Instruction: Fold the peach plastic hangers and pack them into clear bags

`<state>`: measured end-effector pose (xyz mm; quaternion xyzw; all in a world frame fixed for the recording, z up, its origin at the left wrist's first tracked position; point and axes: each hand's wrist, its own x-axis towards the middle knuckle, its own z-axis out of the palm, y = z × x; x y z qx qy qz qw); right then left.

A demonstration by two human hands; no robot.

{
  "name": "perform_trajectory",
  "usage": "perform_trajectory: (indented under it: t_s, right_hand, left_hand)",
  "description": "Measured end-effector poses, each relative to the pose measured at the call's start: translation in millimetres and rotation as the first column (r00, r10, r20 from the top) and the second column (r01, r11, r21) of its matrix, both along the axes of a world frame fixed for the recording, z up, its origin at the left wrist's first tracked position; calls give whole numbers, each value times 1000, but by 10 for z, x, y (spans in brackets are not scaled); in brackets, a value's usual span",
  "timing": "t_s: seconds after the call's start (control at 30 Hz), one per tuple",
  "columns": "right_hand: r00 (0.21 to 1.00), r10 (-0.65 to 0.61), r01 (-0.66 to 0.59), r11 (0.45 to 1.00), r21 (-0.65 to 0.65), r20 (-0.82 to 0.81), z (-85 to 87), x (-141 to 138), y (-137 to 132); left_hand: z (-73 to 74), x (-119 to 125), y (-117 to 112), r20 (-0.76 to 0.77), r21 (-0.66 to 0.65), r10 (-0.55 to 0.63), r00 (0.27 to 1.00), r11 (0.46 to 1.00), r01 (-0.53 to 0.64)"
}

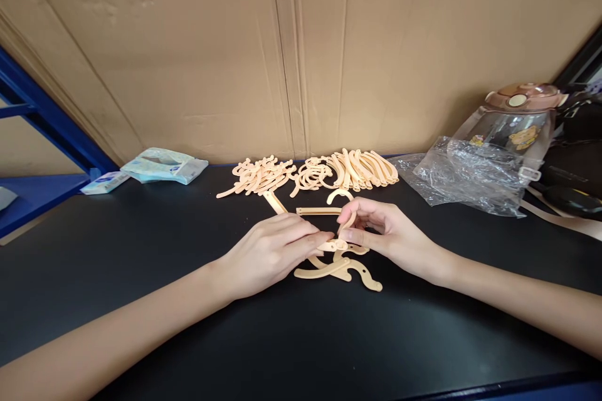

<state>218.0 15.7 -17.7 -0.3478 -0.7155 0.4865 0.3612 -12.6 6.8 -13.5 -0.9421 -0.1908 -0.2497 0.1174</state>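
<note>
In the middle of the table, my right hand (392, 235) pinches a peach plastic hook (348, 223) that looks like a hanger hook, between thumb and fingers. My left hand (275, 250) is closed over a peach hanger piece (335, 245), whose rounded end meets the foot of the hook; whether they are joined I cannot tell. Just below both hands lie several loose curved hanger arms (322, 269), partly overlapping. Behind my fingers a straight bar (317, 211) and a slanted piece (275, 202) rest on the table.
Farther back are a heap of small hooked pieces (263, 175), a group of hooks (314, 174) and a row of curved arms (369, 169). Tissue packs (164, 166) lie left. At right stand crumpled clear plastic (470, 169) and a bottle (522, 116) before a cardboard wall (211, 56).
</note>
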Motion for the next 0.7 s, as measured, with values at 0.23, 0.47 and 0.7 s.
perform_trajectory:
  t_s: [0.23,0.47,0.7]
  right_hand:
    - [999,-50,50,998,38,4,-36,-10,14]
    - [993,-101,92,985,148,59,-38,-2,10]
    - [977,-177,134,942,307,119,-42,45,-24]
  left_hand:
    - [8,25,-21,-72,84,91,993,993,-85]
    - [-10,41,-15,-43,37,141,989,990,-139]
    - [-39,48,-56,17,-233,337,941,917,-324]
